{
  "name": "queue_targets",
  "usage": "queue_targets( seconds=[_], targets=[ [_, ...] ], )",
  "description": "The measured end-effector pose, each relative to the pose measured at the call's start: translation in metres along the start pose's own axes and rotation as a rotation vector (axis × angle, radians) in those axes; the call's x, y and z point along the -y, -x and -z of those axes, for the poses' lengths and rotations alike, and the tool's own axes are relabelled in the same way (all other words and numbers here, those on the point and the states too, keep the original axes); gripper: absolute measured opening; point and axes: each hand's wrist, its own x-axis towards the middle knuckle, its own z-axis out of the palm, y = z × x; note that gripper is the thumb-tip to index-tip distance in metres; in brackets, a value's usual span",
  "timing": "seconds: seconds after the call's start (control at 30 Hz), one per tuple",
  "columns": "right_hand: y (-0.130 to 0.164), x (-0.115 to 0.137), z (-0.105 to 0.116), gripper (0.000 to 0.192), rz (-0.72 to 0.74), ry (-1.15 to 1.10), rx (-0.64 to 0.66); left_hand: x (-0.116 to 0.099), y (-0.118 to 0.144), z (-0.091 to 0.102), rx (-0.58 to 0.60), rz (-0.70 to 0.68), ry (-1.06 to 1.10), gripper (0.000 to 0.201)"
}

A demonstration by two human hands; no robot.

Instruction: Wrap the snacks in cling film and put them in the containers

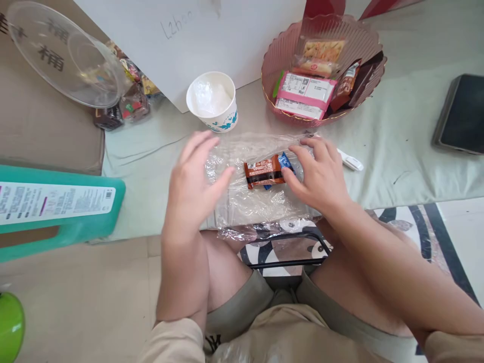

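Note:
A sheet of clear plastic wrap (260, 206) lies spread on the cloth, its near edge hanging over the table's front. On its middle rests a small snack in a brown wrapper (263, 171), with a blue-wrapped piece (285, 161) partly under it. My left hand (196, 176) hovers over the wrap's left side, fingers apart and holding nothing. To the right of the snacks is my right hand (317, 171), its fingers spread, with the thumb close to the blue piece; whether it touches cannot be made out. A white object like a cutter or pen (351, 160) lies partly behind that hand.
A paper cup (212, 103) with clear plastic inside stands behind the wrap. Further right is a pink ribbed bowl (276, 55) of packaged snacks. A transparent tub (22, 50) leans at left near wrapped sweets (134, 103). A green container (75, 227) and a dark device (463, 116) flank the table.

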Motion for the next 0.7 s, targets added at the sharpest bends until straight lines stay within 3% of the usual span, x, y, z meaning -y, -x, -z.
queue_targets(
  seconds=[0.1,0.17,0.27,0.37,0.57,0.7],
  targets=[
    [-0.002,0.000,-0.004,0.046,0.168,-0.134,0.066,-0.028,-0.003,-0.010,0.161,-0.242,0.132,0.040],
    [-0.004,0.000,-0.008,0.054,0.234,-0.180,0.148,-0.030,-0.008,-0.025,0.306,-0.279,0.191,0.048],
    [-0.007,0.000,-0.012,0.061,0.233,-0.149,0.230,-0.013,-0.013,-0.044,0.474,-0.139,0.131,0.078],
    [-0.012,0.001,-0.011,0.061,0.206,-0.066,0.279,0.003,-0.013,-0.051,0.576,-0.018,0.001,0.101],
    [-0.017,-0.001,-0.006,0.053,0.225,-0.012,0.343,0.009,-0.011,-0.050,0.598,0.006,-0.024,0.115],
    [-0.015,-0.005,-0.008,0.053,0.243,-0.132,0.317,0.007,-0.014,-0.051,0.481,0.019,-0.021,0.096]
  ],
)
